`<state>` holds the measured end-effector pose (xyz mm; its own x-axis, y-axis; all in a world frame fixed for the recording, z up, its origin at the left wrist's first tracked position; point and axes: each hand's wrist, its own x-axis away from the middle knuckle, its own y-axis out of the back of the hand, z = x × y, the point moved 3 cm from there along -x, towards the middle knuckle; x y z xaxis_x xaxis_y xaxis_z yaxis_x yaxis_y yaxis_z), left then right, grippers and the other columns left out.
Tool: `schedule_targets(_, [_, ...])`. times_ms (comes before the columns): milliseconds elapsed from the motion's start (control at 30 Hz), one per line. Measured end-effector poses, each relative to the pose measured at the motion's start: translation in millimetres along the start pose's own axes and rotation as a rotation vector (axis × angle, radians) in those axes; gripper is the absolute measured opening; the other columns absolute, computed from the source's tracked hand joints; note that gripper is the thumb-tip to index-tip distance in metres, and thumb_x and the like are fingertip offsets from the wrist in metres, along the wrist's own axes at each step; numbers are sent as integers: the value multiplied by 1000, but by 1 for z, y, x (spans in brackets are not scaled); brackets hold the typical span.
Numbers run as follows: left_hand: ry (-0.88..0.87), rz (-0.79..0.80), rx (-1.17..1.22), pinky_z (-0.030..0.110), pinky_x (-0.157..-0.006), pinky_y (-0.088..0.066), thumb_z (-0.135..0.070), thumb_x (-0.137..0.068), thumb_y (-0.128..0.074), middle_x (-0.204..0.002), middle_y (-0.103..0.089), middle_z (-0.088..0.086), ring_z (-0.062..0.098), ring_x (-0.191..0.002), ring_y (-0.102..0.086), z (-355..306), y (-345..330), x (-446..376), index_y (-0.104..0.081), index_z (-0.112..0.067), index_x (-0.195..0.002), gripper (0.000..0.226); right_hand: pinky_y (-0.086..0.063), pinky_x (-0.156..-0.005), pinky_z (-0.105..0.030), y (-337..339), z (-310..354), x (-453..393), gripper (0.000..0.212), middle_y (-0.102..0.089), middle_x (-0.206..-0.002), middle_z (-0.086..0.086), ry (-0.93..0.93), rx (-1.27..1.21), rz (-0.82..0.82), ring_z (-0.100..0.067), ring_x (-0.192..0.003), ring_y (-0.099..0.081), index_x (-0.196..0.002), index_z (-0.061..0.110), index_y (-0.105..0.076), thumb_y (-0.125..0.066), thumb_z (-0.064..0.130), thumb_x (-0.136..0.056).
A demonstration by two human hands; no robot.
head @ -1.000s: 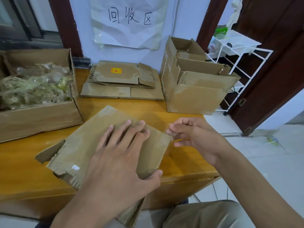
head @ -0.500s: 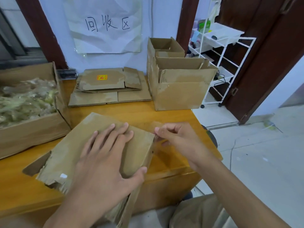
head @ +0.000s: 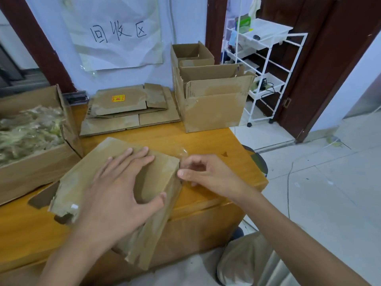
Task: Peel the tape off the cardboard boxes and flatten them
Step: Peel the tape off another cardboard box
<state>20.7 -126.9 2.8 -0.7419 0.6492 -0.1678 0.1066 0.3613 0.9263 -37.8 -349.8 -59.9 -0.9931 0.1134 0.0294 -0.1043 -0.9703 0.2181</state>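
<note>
A worn cardboard box [head: 82,178] lies at the front of the wooden table [head: 206,145], hanging over the near edge. My left hand [head: 119,188] presses flat on its top with fingers spread and the thumb near the right edge. My right hand [head: 204,172] is at the box's right edge, fingers curled, pinching a strip of clear tape [head: 182,153] that curls up from the corner. Two open boxes [head: 212,108] stand at the back right. A stack of flattened cardboard [head: 127,112] lies at the back middle.
A large open box [head: 35,168] filled with crumpled tape sits at the left. A white wire cart [head: 266,71] stands to the right of the table beside a dark door. A paper sign [head: 117,32] hangs on the wall. My knee [head: 243,263] is below the table's right front.
The view has shifted a little. My right hand has stayed at the box's right edge and a curl of clear tape now shows above its fingers. My left hand keeps pressing on the box.
</note>
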Motion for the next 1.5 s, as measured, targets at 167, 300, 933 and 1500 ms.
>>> schedule_targets(167, [-34,57,87,40,-123,-29,-70,-66,-54,-148,-44,-31,3,-145,-36,-5,20,-18,-58,-48,-133,71,-63,-70,-44,-13,-20,-3,10,-78,-94,3,126,39,-175,-14,-91,-74,-105,14,-77,-71,22,-101])
schedule_targets(300, [-102,91,134,25,-109,-34,-40,-82,-74,-146,-51,-26,-2,-131,-45,-10,38,-23,-64,-44,-129,48,-60,-73,-36,-21,-9,2,11,-75,-84,5,205,106,-260,-12,-81,-71,-94,15,-74,-68,17,-103])
schedule_targets(933, [-429,113,-175,47,-128,-9,-89,-65,-63,-161,-33,-16,13,-156,-14,-50,82,-5,-40,-47,-127,78,-59,-60,-36,1,110,87,20,-70,-79,-12,191,-54,-194,-30,-67,-71,-88,7,-64,-58,11,-107])
schedule_targets(1500, [-410,-147,-402,43,-94,-36,-86,-64,-52,-124,-53,-7,24,-114,-53,-77,76,18,-45,-36,-113,71,-49,-50,-38,-4,117,122,19,-57,-63,14,460,1010,-183,-9,-54,-51,-97,40,-44,-54,55,-93])
